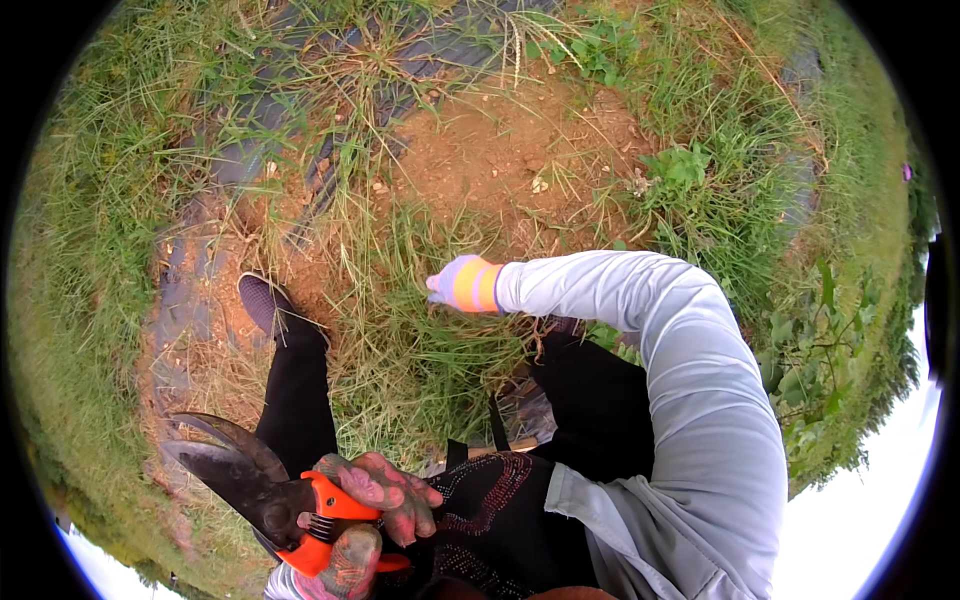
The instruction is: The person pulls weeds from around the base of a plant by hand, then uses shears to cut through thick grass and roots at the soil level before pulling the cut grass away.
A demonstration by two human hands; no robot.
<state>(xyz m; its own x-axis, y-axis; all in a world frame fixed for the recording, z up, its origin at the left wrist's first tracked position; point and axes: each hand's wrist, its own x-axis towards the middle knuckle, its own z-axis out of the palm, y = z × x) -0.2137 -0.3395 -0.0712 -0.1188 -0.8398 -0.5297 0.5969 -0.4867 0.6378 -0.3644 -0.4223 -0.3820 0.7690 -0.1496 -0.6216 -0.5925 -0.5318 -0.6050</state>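
In my left hand, in a stained pink and grey glove, are pruning shears with orange handles, a black spring and dark metal blades. The blades stand apart and point to the upper left, over my trouser leg. My right hand, in a lavender glove with an orange band, reaches in from the right at the middle of the view. Its fingers are curled in at long green grass between my feet; the fingertips are partly hidden among the blades.
Bare reddish soil with small stones lies ahead of my hands. Black weed-barrier fabric shows through the grass. My left shoe is on the soil; grass partly covers my right shoe. A leafy plant stands at the right.
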